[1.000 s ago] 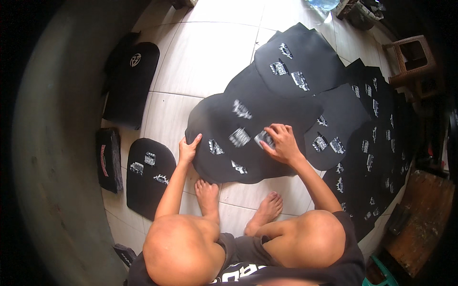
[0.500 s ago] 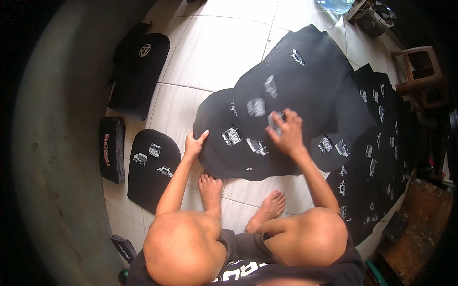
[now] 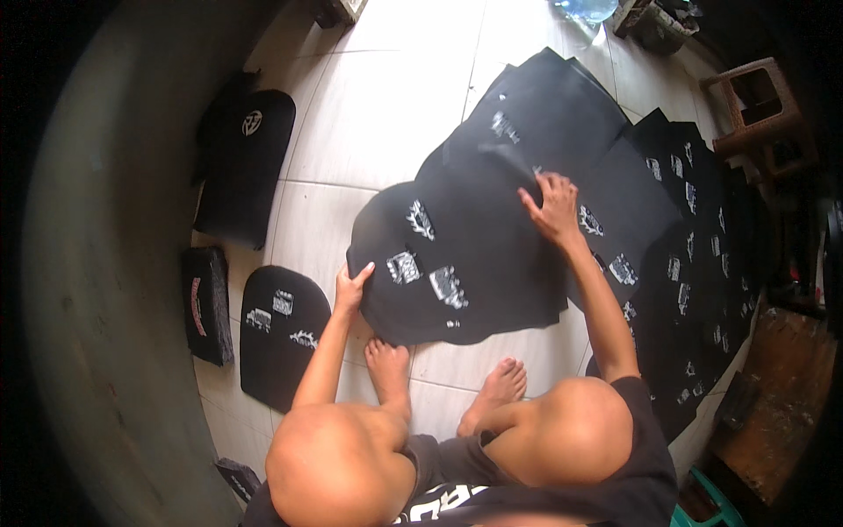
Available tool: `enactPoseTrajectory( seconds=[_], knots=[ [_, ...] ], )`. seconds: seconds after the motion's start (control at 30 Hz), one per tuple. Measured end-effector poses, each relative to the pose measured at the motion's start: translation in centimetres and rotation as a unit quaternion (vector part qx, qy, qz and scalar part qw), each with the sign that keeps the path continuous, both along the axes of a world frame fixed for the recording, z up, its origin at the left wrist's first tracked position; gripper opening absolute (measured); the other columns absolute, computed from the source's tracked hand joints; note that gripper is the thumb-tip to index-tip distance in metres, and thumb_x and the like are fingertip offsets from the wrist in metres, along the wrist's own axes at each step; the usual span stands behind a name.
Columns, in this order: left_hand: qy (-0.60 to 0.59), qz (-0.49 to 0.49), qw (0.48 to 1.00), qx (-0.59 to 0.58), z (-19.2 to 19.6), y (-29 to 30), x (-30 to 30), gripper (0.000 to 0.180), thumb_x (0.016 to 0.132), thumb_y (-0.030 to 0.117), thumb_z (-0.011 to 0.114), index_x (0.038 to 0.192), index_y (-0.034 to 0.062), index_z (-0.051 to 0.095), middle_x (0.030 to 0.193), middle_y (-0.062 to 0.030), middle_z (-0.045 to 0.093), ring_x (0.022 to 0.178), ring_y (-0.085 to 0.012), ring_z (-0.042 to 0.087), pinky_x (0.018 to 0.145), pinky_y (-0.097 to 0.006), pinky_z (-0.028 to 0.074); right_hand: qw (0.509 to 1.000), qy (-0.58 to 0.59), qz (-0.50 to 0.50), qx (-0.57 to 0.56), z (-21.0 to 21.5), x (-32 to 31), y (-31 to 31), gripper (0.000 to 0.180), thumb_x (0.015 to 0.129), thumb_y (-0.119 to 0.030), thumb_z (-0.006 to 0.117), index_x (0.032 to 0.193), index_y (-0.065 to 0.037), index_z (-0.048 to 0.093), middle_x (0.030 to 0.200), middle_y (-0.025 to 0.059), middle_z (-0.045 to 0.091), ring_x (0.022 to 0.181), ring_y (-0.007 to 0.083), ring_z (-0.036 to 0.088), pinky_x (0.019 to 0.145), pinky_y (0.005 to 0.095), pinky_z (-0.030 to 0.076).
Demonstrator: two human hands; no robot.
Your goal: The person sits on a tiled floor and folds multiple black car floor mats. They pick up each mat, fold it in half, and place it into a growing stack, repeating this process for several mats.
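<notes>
The black panel [image 3: 413, 303] lies on the floor [image 3: 329, 123] in front of the feet [image 3: 386, 369], partly stacked with others like it. The left hand [image 3: 349, 285] has its grip pinching the panel's left edge, thumb on top. The right hand [image 3: 555, 209] reaches over the pile [image 3: 492, 220] with thumb and fingers spread; whether its grip has caught a sheet cannot be told.

More printed panels [image 3: 702, 263] spread to the right, overlapping. A loose panel [image 3: 277, 342] lies left of the left forearm, with a stack [image 3: 206, 307] and an emblem panel [image 3: 246, 176] near it.

The floor is pale tile, glaring at the top; a grey wall [image 3: 105, 263] bounds it on the left. A brown stool [image 3: 746, 143] and a wooden board [image 3: 773, 386] stand along the right.

The right forearm covers part of the panels, and the knees [image 3: 342, 465] hide the floor below. A blurred patch beyond the right fingers is hard to make out. The green object [image 3: 716, 501] is cut off below; the far right is too dark to read.
</notes>
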State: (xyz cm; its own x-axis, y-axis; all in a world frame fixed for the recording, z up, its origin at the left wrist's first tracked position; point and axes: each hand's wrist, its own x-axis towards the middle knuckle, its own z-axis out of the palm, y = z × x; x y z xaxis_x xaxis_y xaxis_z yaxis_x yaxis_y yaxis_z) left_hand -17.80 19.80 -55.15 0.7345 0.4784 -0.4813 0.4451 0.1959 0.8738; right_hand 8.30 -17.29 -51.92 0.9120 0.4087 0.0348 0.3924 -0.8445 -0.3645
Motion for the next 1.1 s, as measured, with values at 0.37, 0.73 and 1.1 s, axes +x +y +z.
enactPoseTrajectory(
  seconds=[0.37, 0.73, 1.1],
  knots=[
    [-0.059, 0.033, 0.998, 0.002, -0.1, -3.2, 1.8, 0.036, 0.092, 0.019, 0.071, 0.121, -0.0007, 0.06, 0.111, -0.0084, 0.067, 0.096, -0.0151, 0.065, 0.084, -0.028, 0.053, 0.983, -0.17, -0.063, 0.002, -3.2, 5.8, -3.7, 0.054, 0.094, -0.044, 0.056, 0.133, -0.007, 0.058, 0.137, 0.0134, 0.058, 0.129, 0.0295, 0.05, 0.112, 0.0487, 0.027],
    [-0.055, 0.078, 0.968, -0.232, 3.2, -3.4, 0.2, 0.044, 0.086, 0.009, 0.07, 0.125, 0.0013, 0.052, 0.117, -0.013, 0.063, 0.1, -0.0223, 0.065, 0.088, -0.034, 0.054, 0.984, -0.044, -0.161, -0.057, -2.5, 12.9, -5.4, 0.081, 0.095, -0.062, 0.042, 0.148, 0.001, 0.04, 0.156, 0.0178, 0.036, 0.145, 0.0338, 0.033, 0.119, 0.0453, 0.023],
    [-0.044, 0.156, 0.962, -0.218, 1.5, -4.3, -1.9, 0.038, 0.092, 0.005, 0.065, 0.128, -0.0001, 0.053, 0.119, -0.0114, 0.064, 0.104, -0.0213, 0.065, 0.091, -0.035, 0.054, 0.991, -0.095, -0.063, -0.064, -3.0, 9.8, -2.3, 0.068, 0.096, -0.055, 0.048, 0.141, -0.004, 0.051, 0.152, 0.0197, 0.041, 0.141, 0.0346, 0.037, 0.118, 0.0471, 0.024]
  ],
)
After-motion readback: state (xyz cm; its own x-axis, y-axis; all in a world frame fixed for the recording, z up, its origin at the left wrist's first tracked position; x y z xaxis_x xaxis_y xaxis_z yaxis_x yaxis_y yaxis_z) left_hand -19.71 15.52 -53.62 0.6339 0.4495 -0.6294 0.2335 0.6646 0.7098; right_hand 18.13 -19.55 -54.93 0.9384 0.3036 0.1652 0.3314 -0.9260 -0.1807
